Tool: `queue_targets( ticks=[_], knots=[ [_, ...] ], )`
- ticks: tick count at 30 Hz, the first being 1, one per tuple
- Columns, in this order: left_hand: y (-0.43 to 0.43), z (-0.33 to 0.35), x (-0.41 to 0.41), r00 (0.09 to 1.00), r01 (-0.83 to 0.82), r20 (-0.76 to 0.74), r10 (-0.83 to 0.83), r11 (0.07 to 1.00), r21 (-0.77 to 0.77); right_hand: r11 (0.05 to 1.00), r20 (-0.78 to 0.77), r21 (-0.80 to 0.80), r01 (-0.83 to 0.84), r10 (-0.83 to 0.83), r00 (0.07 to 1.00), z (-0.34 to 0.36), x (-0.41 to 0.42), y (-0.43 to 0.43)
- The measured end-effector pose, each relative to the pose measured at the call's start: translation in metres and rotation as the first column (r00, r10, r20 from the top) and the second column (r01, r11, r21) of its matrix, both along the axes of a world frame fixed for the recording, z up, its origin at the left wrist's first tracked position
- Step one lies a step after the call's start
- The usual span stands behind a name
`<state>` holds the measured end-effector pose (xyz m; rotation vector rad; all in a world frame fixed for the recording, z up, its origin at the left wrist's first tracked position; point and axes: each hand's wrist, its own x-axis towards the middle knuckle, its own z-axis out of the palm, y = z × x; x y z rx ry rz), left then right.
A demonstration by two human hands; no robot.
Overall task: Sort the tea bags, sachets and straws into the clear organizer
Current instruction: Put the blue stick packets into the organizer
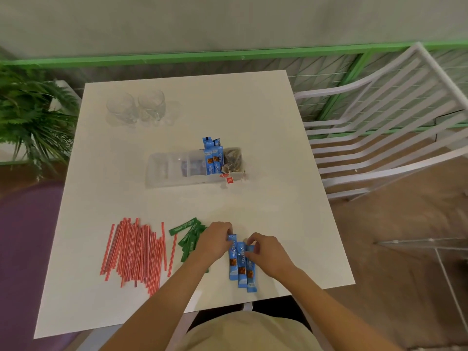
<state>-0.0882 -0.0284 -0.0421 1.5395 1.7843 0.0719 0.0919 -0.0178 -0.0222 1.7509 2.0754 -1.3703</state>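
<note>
Both hands are on three blue sachets (239, 268) lying side by side near the front edge of the desk (253, 110). The left hand (215, 241) curls its fingers onto the top of the leftmost one, and the right hand (268, 252) pinches the tops of the others. Green sachets (188, 236) and red straws (136, 252) lie to their left. Farther back, the clear organizer (167, 171) holds upright sachets (212, 158) beside tea bags (233, 160).

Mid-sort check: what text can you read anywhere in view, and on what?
"NESCAFE": loose blue sachets on the table.
"NESCAFE": upright blue sachets in the clear organizer.
Green sachets: white script, too blurred to read.
Red tea bag tags: too small to read.
</note>
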Motion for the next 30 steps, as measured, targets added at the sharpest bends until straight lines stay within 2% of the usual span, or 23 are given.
queue_targets(
  ticks=[5,9,15,20,24,26,27,30],
  knots=[
    [0.000,0.012,-0.005,0.997,-0.019,-0.069,0.022,0.999,0.047,0.998,-0.073,-0.023,0.057,-0.059,0.996,0.003,0.002,-0.003],
    [0.002,0.026,-0.012,0.998,-0.023,0.059,0.019,0.997,0.070,0.989,-0.168,-0.029,0.142,-0.145,0.975,0.007,-0.004,0.002],
    [0.002,0.043,-0.012,0.974,-0.101,0.216,0.073,0.987,0.126,0.991,-0.274,-0.025,0.132,-0.134,0.952,0.016,-0.013,0.015],
    [0.000,0.048,-0.007,0.908,-0.236,0.375,0.185,0.967,0.094,0.992,-0.311,-0.007,0.123,-0.119,0.943,0.022,-0.015,0.021],
    [-0.007,0.042,-0.003,0.794,-0.440,0.471,0.384,0.898,0.010,0.992,-0.293,0.024,0.127,-0.115,0.949,0.026,-0.011,0.033],
    [-0.015,0.033,0.001,0.782,-0.470,0.452,0.428,0.882,-0.022,0.989,-0.301,0.044,0.138,-0.119,0.946,0.030,-0.010,0.045],
    [-0.020,0.026,0.003,0.805,-0.450,0.424,0.416,0.893,-0.021,0.988,-0.313,0.055,0.142,-0.118,0.942,0.033,-0.011,0.054],
    [-0.035,0.010,0.013,0.938,-0.262,0.237,0.253,0.965,0.007,0.985,-0.339,0.094,0.148,-0.108,0.935,0.046,-0.020,0.083]
  ],
)
